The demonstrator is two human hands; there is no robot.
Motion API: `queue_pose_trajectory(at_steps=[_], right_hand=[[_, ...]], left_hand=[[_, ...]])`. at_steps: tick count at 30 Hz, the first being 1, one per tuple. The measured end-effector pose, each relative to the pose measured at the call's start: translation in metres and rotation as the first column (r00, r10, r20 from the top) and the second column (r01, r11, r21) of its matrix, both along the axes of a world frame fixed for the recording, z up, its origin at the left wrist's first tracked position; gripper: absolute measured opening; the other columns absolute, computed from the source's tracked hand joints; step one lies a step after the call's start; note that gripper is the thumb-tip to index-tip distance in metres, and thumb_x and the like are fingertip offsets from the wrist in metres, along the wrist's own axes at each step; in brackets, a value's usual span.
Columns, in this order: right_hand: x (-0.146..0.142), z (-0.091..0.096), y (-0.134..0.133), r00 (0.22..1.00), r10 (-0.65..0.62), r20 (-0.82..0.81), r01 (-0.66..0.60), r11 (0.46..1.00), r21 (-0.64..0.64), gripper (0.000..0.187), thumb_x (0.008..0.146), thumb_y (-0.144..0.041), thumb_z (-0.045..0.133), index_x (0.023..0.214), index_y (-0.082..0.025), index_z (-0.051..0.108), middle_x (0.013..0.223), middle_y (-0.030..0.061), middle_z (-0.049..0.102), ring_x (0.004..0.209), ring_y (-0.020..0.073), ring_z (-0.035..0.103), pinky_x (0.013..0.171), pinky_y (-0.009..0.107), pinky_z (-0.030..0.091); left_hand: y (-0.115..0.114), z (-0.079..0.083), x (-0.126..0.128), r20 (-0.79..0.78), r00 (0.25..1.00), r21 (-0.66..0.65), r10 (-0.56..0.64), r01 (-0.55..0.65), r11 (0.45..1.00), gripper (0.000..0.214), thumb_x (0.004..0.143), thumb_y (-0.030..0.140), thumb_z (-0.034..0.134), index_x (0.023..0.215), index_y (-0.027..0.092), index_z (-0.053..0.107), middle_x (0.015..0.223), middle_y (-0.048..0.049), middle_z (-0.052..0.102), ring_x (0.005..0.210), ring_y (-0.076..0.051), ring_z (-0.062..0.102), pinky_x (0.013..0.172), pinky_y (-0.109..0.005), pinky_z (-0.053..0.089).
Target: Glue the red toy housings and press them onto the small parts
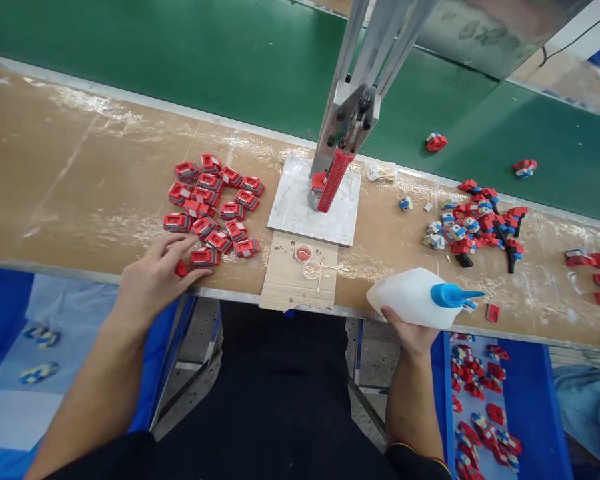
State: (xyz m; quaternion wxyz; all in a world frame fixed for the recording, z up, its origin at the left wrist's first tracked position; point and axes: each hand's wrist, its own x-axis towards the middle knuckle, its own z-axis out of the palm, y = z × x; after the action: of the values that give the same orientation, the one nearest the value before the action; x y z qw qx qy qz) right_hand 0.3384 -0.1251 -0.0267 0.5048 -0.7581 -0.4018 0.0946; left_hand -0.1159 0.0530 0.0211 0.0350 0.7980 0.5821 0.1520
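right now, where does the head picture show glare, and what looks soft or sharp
Head view: patchy white glare on the glossy brown tabletop, notably at left; head view: the red-and-grey plastic pieces by the left hand look fairly crisp; head view: the yellow-and-blue pieces at lower left look soft; head view: the white plastic bottle keeps a clear outline.

Light's decently bright, with white glare patches on the shiny brown tabletop, stretched-looking edges, and a smeary top-right corner that's maybe out of focus.
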Motion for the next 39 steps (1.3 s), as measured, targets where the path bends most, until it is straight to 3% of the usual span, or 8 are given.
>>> queue_pose_trajectory(at_steps=[4, 7, 10, 13, 19, 25, 33, 39], right_hand=[[-0.010, 0.011, -0.010, 0.992, 0.004, 0.126, -0.005, 1.000, 0.008, 0.082, 0.060, -0.060, 0.097, 0.123, -0.018, 0.065, 0.114, 0.0145, 0.073, 0.107, 0.0345, 0.073, 0.093, 0.053, 0.063], [-0.012, 0.015, -0.013, 0.977, 0.068, 0.204, -0.066, 0.998, -0.019, 0.084, 0.062, -0.062, 0.096, 0.126, -0.019, 0.063, 0.113, 0.0125, 0.075, 0.102, 0.0316, 0.075, 0.087, 0.049, 0.066], [-0.013, 0.013, -0.014, 0.960, 0.122, 0.253, -0.116, 0.992, -0.041, 0.083, 0.067, -0.061, 0.093, 0.132, -0.021, 0.060, 0.115, 0.0112, 0.076, 0.099, 0.0302, 0.077, 0.082, 0.047, 0.067], [-0.015, 0.012, -0.014, 0.934, 0.139, 0.328, -0.135, 0.990, -0.035, 0.080, 0.071, -0.062, 0.090, 0.133, -0.022, 0.058, 0.114, 0.0111, 0.077, 0.095, 0.0304, 0.078, 0.076, 0.046, 0.068], [-0.016, 0.041, -0.001, 0.789, 0.351, 0.505, -0.291, 0.936, -0.197, 0.069, 0.083, -0.058, 0.081, 0.136, -0.024, 0.054, 0.108, 0.0105, 0.079, 0.085, 0.0294, 0.079, 0.066, 0.041, 0.066], [-0.009, 0.081, 0.032, 0.431, 0.665, 0.610, -0.418, 0.746, -0.518, 0.051, 0.096, -0.052, 0.065, 0.134, -0.019, 0.057, 0.100, 0.0105, 0.080, 0.082, 0.0268, 0.077, 0.064, 0.032, 0.052], [-0.016, 0.127, 0.069, -0.026, 0.758, 0.652, -0.172, 0.639, -0.750, 0.038, 0.094, -0.031, 0.068, 0.129, -0.015, 0.066, 0.093, 0.0095, 0.076, 0.080, 0.0246, 0.065, 0.064, 0.034, 0.030], [-0.031, 0.158, 0.087, -0.254, 0.739, 0.624, -0.075, 0.628, -0.775, 0.032, 0.093, -0.018, 0.066, 0.126, -0.017, 0.067, 0.088, 0.0084, 0.071, 0.079, 0.0257, 0.059, 0.071, 0.035, 0.028]], left_hand=[[-0.032, 0.026, 0.050, 0.208, 0.926, 0.252, -0.314, 0.259, 0.932, 0.027, 0.092, 0.045, 0.080, 0.111, 0.027, 0.076, 0.106, -0.0044, 0.079, 0.087, -0.019, 0.077, 0.084, -0.027, 0.061], [-0.048, 0.037, 0.121, 0.170, 0.847, 0.060, -0.503, 0.501, 0.863, 0.019, 0.100, 0.037, 0.069, 0.113, 0.028, 0.079, 0.093, -0.0029, 0.079, 0.074, -0.018, 0.075, 0.067, -0.027, 0.057], [-0.044, 0.035, 0.181, 0.039, 0.855, -0.119, -0.518, 0.518, 0.847, 0.021, 0.100, 0.028, 0.069, 0.118, 0.024, 0.078, 0.096, -0.0064, 0.079, 0.075, -0.022, 0.075, 0.053, -0.030, 0.047], [-0.032, 0.027, 0.202, -0.017, 0.845, -0.175, -0.534, 0.524, 0.834, 0.016, 0.098, 0.015, 0.065, 0.091, 0.020, 0.079, 0.090, -0.0081, 0.077, 0.077, -0.022, 0.074, 0.051, -0.029, 0.040], [-0.024, 0.024, 0.170, 0.420, 0.760, 0.106, -0.497, 0.503, 0.858, 0.015, 0.100, 0.018, 0.067, 0.093, 0.019, 0.081, 0.086, -0.0049, 0.080, 0.077, -0.019, 0.075, 0.065, -0.027, 0.054], [-0.022, 0.019, 0.128, 0.762, 0.599, 0.097, -0.245, 0.269, 0.958, 0.009, 0.091, 0.013, 0.077, 0.090, 0.020, 0.082, 0.084, -0.0015, 0.083, 0.072, -0.015, 0.076, 0.071, -0.025, 0.059], [-0.044, -0.020, 0.105, 0.933, 0.356, 0.042, -0.057, 0.050, 0.998, 0.009, 0.089, 0.017, 0.081, 0.093, 0.024, 0.084, 0.080, 0.0000, 0.078, 0.061, -0.012, 0.068, 0.058, -0.025, 0.054], [-0.050, -0.028, 0.104, 0.954, 0.296, 0.037, -0.052, 0.054, 0.998, 0.008, 0.090, 0.019, 0.082, 0.094, 0.025, 0.084, 0.080, -0.0005, 0.077, 0.059, -0.011, 0.066, 0.054, -0.022, 0.052]])
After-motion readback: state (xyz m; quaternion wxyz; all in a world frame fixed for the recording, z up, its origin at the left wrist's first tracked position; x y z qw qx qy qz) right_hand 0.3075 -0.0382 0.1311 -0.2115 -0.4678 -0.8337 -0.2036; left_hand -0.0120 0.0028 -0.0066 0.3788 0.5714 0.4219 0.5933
